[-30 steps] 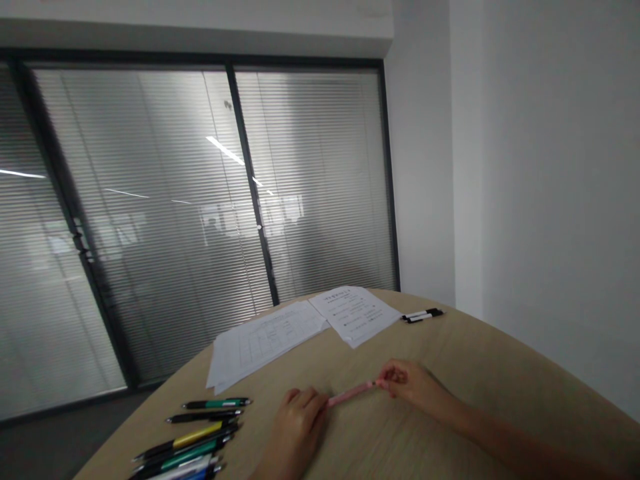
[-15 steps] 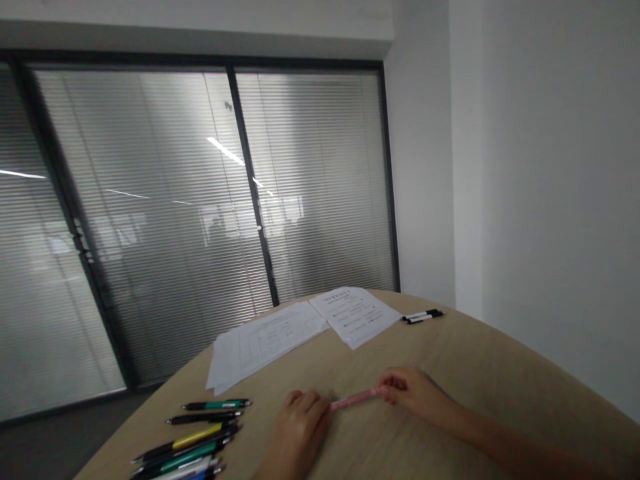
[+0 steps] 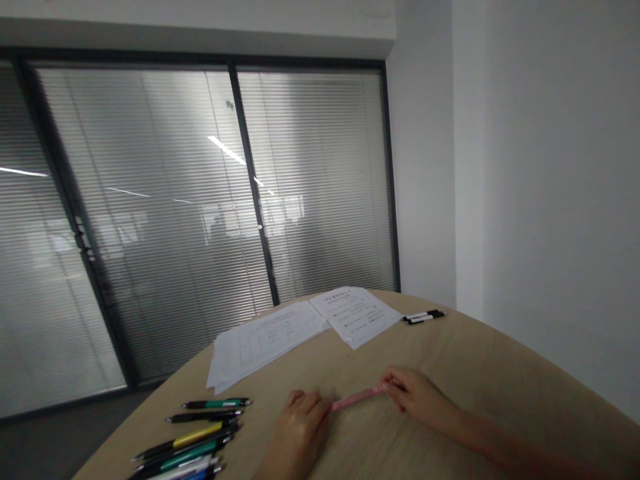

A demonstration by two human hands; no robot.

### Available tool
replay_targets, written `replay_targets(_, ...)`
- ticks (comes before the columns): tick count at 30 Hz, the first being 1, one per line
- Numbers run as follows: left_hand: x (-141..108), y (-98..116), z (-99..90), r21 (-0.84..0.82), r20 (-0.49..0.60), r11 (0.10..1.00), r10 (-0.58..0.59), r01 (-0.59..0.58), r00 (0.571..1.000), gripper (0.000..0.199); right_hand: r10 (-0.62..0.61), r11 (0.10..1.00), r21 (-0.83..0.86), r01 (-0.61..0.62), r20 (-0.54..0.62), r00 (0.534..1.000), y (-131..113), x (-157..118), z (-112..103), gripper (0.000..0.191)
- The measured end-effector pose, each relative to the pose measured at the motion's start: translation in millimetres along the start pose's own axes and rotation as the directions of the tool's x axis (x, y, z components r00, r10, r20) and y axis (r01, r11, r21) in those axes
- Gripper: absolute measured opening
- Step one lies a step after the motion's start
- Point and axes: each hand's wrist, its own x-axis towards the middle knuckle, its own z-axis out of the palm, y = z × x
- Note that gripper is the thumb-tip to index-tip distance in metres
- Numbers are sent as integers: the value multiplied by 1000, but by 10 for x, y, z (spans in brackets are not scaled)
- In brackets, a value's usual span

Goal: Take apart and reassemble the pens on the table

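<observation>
Closest up: a slim pink pen (image 3: 360,398), though the blur leaves the exact type a bit uncertain. Lying almost sideways across the bench (image 3: 505,393), long axis running left to right, right end angled slightly farther away. Right between both hands, so neither arm really nearer overall. Right hand (image 3: 415,400) on the right end, fingers curled most of the way closed in a light pinch, wrist low, forearm stretching in from the right. Left hand (image 3: 300,427) at the opposite end, back of the hand up, fingers loosely curved and partly open. Fingertips right at the pen's left tip, but touching or just beside it? Can't tell from this angle. Just left of that hand, a loose bunch of ballpoint pens (image 3: 190,443), mostly black with yellow and green barrels. Farther up the bench, a stack of printed forms (image 3: 265,347) overlapping a text-filled sheet (image 3: 353,317), then two black markers (image 3: 424,317) side by side off to the right. Beyond all that, a glass partition with slatted blinds (image 3: 150,200) and a plain white wall (image 3: 550,167).
</observation>
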Motion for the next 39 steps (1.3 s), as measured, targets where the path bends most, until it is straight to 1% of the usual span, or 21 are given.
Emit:
replay_targets(3,10,7,-25,-53,57,999,-9,12,998,34,-37,999,27,37,-3,999,-14,-6,-6,19)
replay_targets(8,47,38,-109,-188,168,979,-53,84,984,29,-25,996,81,27,-33,999,-23,-7,-16,14)
replay_targets(12,55,47,-136,-246,209,961,-76,128,975,26,-43,991,127,48,-44,998,-23,-3,-17,16)
replay_targets(15,38,40,-107,-245,179,963,-71,114,981,26,-48,992,118,50,-24,999,5,11,-9,17)
replay_targets(19,24,38,-76,-199,55,979,-32,43,998,28,-56,998,33,56,-2,998,42,12,-2,25)
replay_targets(21,25,39,-75,-169,19,986,-3,6,1000,29,-56,998,-11,56,-3,998,46,0,1,29)
replay_targets(24,30,35,-82,-145,10,989,16,-15,1000,31,-45,999,-5,45,2,999,57,-14,12,33)
replay_targets(27,33,30,-87,-160,2,987,-21,21,1000,31,-59,996,61,59,-1,998,87,-2,29,37)
replay_targets(30,34,21,-86,-177,-17,983,-57,53,998,32,-76,983,168,77,-15,997,90,21,38,31)
replay_targets(33,29,10,-78,-165,-20,983,-79,74,997,33,-74,964,256,73,-6,997,54,33,39,29)
replay_targets(36,22,4,-70,-150,1,986,-69,68,998,34,-63,968,245,60,5,998,30,34,37,22)
replay_targets(39,23,12,-70,-133,9,990,-47,48,999,35,-45,989,137,46,-7,999,38,29,23,22)
